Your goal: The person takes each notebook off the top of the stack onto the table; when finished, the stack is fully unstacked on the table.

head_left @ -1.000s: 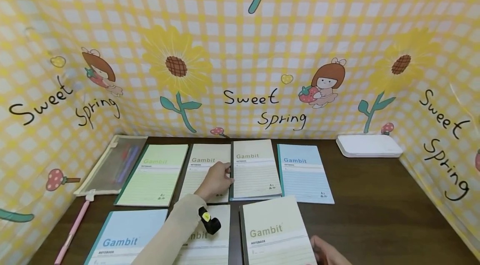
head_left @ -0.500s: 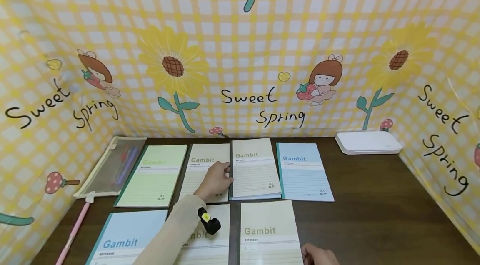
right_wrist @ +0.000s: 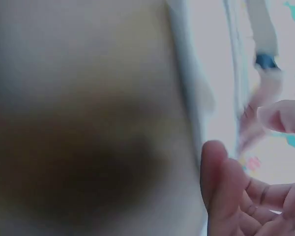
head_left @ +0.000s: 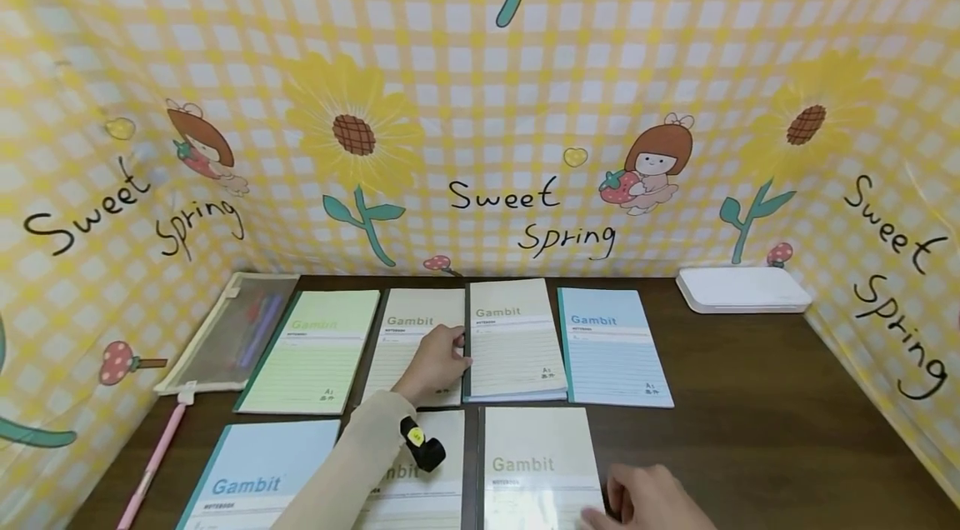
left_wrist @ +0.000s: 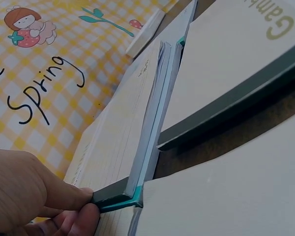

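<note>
1. A mesh pencil case (head_left: 228, 334) and a pink pen (head_left: 152, 463) are lying at the table's left edge.
2. A green notebook (head_left: 315, 351) is lying just right of them, and a blue notebook (head_left: 251, 476) is lying in the near row.
3. The left hand (head_left: 433, 363) is pinching the spine corner of the stacked beige notebook (head_left: 513, 338), thumb and fingers (left_wrist: 76, 196) curled on its edge.
4. The right hand (head_left: 648, 501) is resting with loose fingers beside the near beige notebook (head_left: 536, 463), gripping nothing.
5. A white tray (head_left: 742, 290) is sitting far right.
</note>
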### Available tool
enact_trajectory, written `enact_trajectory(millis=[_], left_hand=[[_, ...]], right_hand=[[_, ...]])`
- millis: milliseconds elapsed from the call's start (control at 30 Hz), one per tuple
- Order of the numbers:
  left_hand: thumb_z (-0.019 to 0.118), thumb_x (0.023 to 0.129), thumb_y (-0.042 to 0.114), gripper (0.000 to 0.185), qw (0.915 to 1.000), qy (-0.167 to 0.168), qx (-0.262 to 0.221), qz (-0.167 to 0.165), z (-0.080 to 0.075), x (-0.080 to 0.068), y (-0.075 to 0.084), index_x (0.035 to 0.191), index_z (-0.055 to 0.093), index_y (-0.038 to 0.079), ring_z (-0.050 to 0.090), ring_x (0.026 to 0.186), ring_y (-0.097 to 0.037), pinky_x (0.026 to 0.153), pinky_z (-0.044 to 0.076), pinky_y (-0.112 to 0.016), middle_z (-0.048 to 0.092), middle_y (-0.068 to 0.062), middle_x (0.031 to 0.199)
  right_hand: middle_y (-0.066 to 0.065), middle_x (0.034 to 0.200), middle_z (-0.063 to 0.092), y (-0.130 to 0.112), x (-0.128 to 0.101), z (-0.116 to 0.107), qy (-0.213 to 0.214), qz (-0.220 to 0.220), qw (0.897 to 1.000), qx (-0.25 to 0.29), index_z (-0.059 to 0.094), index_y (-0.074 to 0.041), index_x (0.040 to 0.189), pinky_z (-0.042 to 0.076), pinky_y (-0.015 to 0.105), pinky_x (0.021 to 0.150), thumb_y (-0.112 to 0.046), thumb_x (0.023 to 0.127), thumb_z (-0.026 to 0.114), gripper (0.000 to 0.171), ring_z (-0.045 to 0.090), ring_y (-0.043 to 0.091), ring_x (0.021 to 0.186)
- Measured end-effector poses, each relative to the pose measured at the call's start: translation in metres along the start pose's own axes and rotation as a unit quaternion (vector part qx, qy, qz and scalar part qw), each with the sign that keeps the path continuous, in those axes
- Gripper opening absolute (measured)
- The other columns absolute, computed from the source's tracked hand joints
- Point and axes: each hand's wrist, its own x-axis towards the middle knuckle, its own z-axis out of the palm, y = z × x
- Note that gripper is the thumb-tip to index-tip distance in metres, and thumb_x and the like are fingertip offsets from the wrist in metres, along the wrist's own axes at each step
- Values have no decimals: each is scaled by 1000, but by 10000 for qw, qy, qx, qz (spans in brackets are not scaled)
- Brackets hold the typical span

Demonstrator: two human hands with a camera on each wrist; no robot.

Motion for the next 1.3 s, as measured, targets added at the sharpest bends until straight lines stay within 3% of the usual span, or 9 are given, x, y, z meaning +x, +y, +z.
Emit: enact_trajectory(millis=[133,200,367,533,600,800,1033,1167,1300], left_hand=[[70,82,-3,48,9999,52,-18,-85,0,-1,-1,127,56,-11,57,75,-14,62,46,-24,61,-11,97],[70,82,-3,49,10000,70,7,-38,1,-1,-2,128,55,-12,58,75,-14,62,47,-25,61,-11,97],[69,82,-3,50,9999,33,-44,150,5,-2,-5,129,53,-14,58,75,-14,62,47,-25,61,-12,97],[68,83,-3,47,9997,8,-82,229,8,-3,-4,126,54,-14,55,73,-13,61,44,-24,59,-12,96],[68,84,-3,44,9997,-9,-34,253,8,-4,-2,124,56,-14,54,73,-14,60,43,-24,57,-12,94],[67,84,-2,41,9999,13,45,157,5,-5,5,122,56,-13,51,75,-15,62,42,-24,55,-11,92],[66,87,0,51,9998,5,121,169,5,-5,6,133,49,-14,47,72,-14,61,38,-23,54,-11,91],[63,89,-1,49,9998,16,112,158,3,-7,5,133,48,-14,46,72,-15,60,37,-24,56,-11,93],[60,89,-3,47,9998,-8,143,170,2,-7,3,133,48,-13,45,73,-17,61,37,-25,54,-11,93]], right_hand=[[-12,56,47,-8,34,-24,1256,-738,9888,-309,54,-20,66,36,18,49,-37,80,77,32,41,-1,50],[-11,58,52,-10,59,-31,1743,-818,9805,-403,57,-18,68,38,20,49,-32,79,78,28,44,0,51],[1,71,64,-14,115,-37,1391,25,9902,-156,65,-5,94,44,27,53,-33,84,75,32,54,9,57],[2,53,49,-24,146,-26,1117,573,9920,-162,62,-3,79,34,27,44,-38,83,75,38,42,12,45],[2,50,44,-29,153,-22,1193,744,9896,-300,60,-5,71,31,26,42,-41,80,77,41,37,13,44],[2,53,46,-33,159,-20,1376,1125,9834,-372,60,-6,69,33,27,44,-43,75,81,43,41,14,47],[-5,50,22,-21,160,-20,1441,1121,9831,114,31,-18,53,25,26,44,-35,76,82,58,23,11,44],[-2,52,29,-20,158,-22,1523,875,9837,382,41,-13,59,27,27,47,-25,81,78,45,27,13,46],[4,61,48,-21,156,-30,1360,911,9764,1407,55,-3,79,39,28,49,-15,87,71,22,44,15,51]])
